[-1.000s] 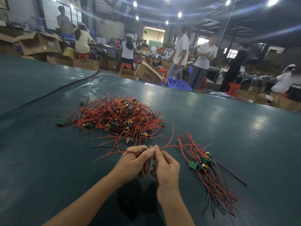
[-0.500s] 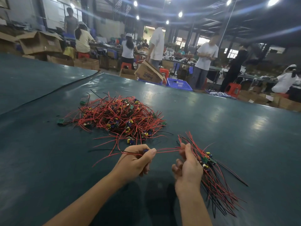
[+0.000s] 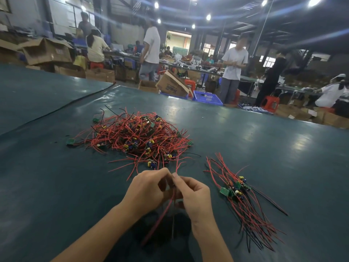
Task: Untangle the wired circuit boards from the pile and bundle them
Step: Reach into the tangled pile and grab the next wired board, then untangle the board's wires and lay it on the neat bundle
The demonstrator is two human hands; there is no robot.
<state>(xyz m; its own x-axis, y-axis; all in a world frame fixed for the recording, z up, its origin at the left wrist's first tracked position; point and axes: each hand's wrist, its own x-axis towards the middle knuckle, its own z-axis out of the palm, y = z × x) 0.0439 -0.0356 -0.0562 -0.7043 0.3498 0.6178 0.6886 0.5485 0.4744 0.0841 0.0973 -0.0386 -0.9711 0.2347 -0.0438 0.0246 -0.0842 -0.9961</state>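
So, early days — your left hand (image 3: 149, 190) and right hand (image 3: 194, 193) both pinch one red wire (image 3: 164, 214) close to you, a small sorted bunch (image 3: 243, 197) lies at your right, most of the tangled pile (image 3: 136, 137) yet to do.

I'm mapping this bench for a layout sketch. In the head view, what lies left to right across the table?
Loose green board → left hand → right hand, both pinching a red wire → sorted bundle. The tangled pile spans too widely to place.
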